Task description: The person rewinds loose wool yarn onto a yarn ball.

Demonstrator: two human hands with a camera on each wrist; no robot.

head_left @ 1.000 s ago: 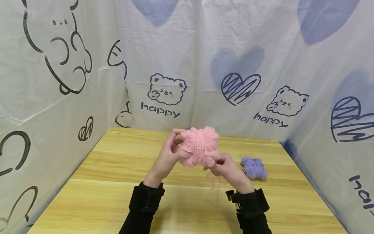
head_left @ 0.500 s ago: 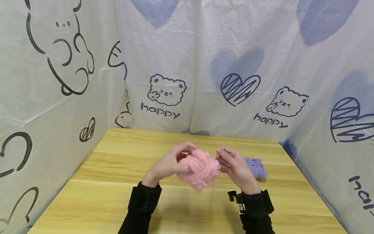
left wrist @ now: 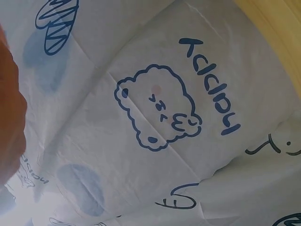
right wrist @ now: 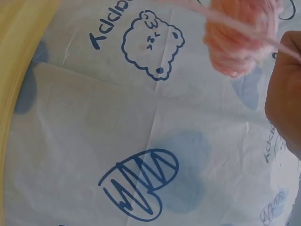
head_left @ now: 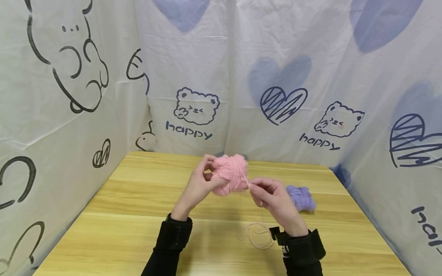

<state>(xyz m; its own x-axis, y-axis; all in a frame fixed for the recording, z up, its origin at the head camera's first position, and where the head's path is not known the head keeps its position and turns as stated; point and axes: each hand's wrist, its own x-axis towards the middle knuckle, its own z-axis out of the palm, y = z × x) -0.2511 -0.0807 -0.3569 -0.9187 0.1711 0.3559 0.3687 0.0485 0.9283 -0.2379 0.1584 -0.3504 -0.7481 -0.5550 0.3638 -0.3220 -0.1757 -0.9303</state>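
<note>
Above the wooden table (head_left: 121, 230), mid-air, roughly over its centre: pink yarn ball (head_left: 230, 178), loosely wound, soft, fuzzy. Left hand (head_left: 198, 188) cups it from the left, thumb and fingers curled round the bundle. Right hand (head_left: 272, 199), just right of the ball, pinches a pink strand (head_left: 246, 180) that runs taut from the ball's right side; fingers pressed together on the thread. Loose pink yarn tail (head_left: 255, 234) lies in loops on the table, near the right wrist, fwd of the ball. Purple yarn ball (head_left: 301, 197) sits on the table right of the pink one, behind the right hand, untouched. Backdrop: white cloth w/ bears, hearts, "happy" print (head_left: 188, 132). Right wrist view: pink ball (right wrist: 240, 37) w/ strand across it, hand edge at right; left wrist view: cloth only, ball not shown. Handling, by judgement: very light, squashy, deforms under grip; windings prob. slip off if squeezed at the ends. Best held round the middle w/ a gentle cup; strand taken by fingertip pinch near the ball.
</note>
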